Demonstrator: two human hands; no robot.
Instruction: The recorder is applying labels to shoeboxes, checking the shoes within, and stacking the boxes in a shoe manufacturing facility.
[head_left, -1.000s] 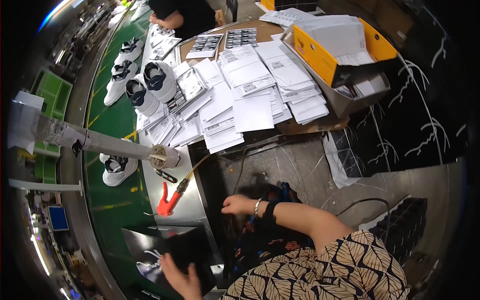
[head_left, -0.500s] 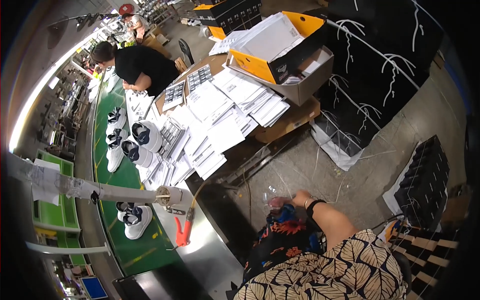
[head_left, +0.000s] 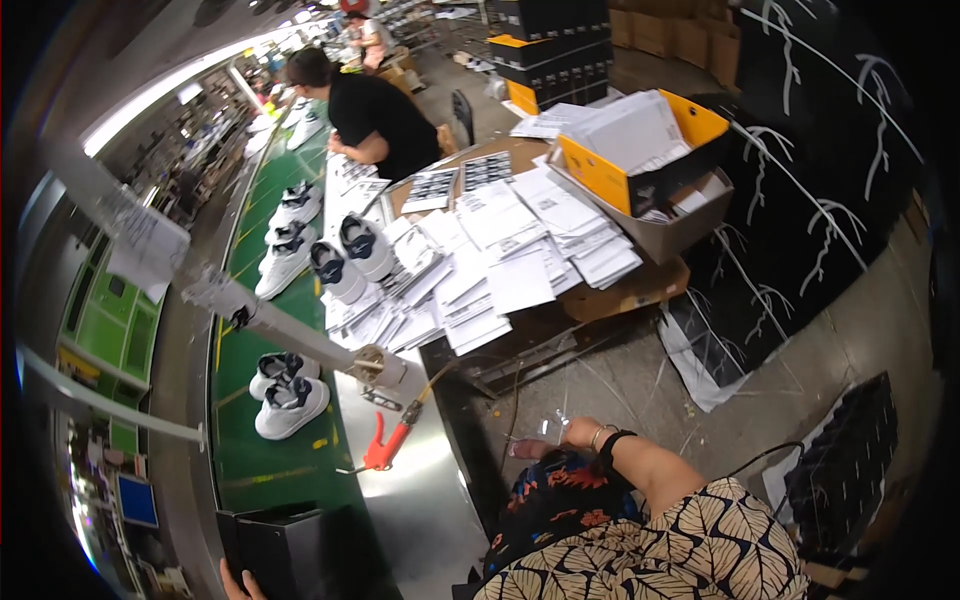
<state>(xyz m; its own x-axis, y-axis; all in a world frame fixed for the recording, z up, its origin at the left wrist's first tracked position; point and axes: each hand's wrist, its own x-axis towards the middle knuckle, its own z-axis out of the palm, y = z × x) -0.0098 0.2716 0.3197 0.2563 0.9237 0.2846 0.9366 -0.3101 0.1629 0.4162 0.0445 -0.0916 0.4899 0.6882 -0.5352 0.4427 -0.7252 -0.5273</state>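
The right hand (head_left: 560,438) pinches a clear plastic scrap (head_left: 553,428) at 6 o'clock; the left hand (head_left: 240,582) grips a black box (head_left: 275,550) at 7. One orange box (head_left: 640,150) sits at 1 o'clock.

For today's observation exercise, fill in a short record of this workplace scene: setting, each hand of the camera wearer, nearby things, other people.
setting: shoe line with a green conveyor belt
left hand: left hand at the lower edge, on a black box
right hand: right hand low beside the bench, by clear plastic; grip unclear
nearby: red air gun, white sneakers, stacked paper sheets
others: person in black at the belt
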